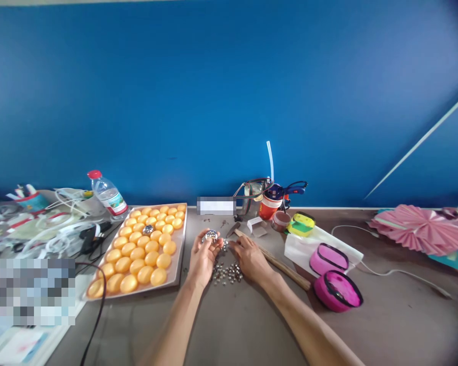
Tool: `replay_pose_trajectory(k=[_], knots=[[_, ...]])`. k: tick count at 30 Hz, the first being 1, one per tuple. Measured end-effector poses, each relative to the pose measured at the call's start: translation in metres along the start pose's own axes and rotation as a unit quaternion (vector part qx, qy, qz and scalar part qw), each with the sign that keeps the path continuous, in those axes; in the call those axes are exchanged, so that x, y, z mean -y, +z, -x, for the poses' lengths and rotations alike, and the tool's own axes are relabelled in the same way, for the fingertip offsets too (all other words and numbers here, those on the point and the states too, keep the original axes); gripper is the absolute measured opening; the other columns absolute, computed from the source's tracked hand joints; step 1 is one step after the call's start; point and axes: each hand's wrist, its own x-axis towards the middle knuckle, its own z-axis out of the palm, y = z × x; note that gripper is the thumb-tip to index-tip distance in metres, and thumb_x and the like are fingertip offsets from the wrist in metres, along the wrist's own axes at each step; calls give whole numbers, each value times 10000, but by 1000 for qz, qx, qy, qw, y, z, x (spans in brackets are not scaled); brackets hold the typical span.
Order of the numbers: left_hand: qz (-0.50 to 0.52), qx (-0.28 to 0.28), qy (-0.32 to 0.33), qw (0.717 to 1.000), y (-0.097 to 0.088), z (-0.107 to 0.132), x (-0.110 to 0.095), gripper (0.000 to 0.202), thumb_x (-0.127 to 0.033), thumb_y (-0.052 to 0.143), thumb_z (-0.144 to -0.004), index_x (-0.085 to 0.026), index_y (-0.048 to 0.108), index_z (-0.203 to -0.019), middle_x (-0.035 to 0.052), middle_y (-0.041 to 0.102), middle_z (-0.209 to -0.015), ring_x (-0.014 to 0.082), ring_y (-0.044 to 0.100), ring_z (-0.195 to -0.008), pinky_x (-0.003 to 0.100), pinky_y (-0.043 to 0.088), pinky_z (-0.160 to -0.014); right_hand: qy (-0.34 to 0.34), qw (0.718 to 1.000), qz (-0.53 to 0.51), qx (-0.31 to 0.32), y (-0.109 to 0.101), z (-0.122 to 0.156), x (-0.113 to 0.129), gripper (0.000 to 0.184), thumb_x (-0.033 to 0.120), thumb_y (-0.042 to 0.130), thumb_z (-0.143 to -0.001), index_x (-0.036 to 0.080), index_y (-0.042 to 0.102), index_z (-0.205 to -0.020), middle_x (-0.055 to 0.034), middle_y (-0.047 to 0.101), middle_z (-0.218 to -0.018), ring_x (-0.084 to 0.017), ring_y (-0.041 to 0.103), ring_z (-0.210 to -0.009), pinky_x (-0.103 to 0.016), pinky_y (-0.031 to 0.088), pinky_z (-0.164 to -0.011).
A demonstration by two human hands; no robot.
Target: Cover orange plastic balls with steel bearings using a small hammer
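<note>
My left hand (203, 256) is closed around a small ball covered in shiny silver studs (211, 235), held just above the brown table (232, 325). My right hand (250, 256) rests on the table beside it, its fingertips pinched at a pile of loose silver studs (227, 273) that lies between both hands. A wooden-handled hammer (275, 262) lies under and behind my right hand. To the left a tray (177, 259) holds several orange balls (145, 254), with one silver-studded ball (148, 229) among them.
A water bottle (109, 195) stands behind the tray. Cables, a glue gun (89, 234) and clutter fill the left. A red cup with scissors (270, 203), tape, two pink round cases (334, 279), a white cable and pink paper fans (420, 229) lie to the right.
</note>
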Motion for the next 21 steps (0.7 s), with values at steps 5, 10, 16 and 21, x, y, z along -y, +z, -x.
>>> replay_pose_trajectory(k=[5, 10, 16, 21], knots=[[-10, 3, -6, 1000, 3, 2, -1, 366, -261, 702, -692, -201, 523, -1006, 39, 693, -873, 171, 664, -777, 337, 480, -783, -7, 1000, -3, 12, 4, -3, 4, 247, 113, 448, -846, 204, 655, -947, -73, 559, -855, -180, 527, -815, -293, 409, -781], [-15, 13, -14, 1000, 5, 3, 2, 364, -258, 696, -701, -204, 526, -1019, 38, 691, -883, 167, 663, -771, 330, 484, -772, 9, 999, -19, 28, 6, -5, 5, 218, 98, 460, -827, 177, 664, -836, -74, 582, -799, -171, 553, -789, -273, 416, -762], [-23, 22, -21, 999, 3, 4, 3, 378, -270, 695, -699, -204, 534, -1035, 45, 690, -901, 172, 666, -778, 337, 485, -786, 47, 993, -110, -23, 0, -4, 3, 213, 98, 419, -831, 162, 620, -799, -79, 622, -783, -169, 575, -756, -268, 431, -723], [-12, 39, -45, 998, 3, 5, 3, 373, -256, 684, -705, -212, 526, -1039, 45, 689, -923, 184, 668, -809, 358, 476, -824, 142, 910, -375, -100, -8, -5, 5, 132, 202, 471, -794, 192, 601, -775, -40, 634, -750, -164, 576, -695, -281, 448, -667]])
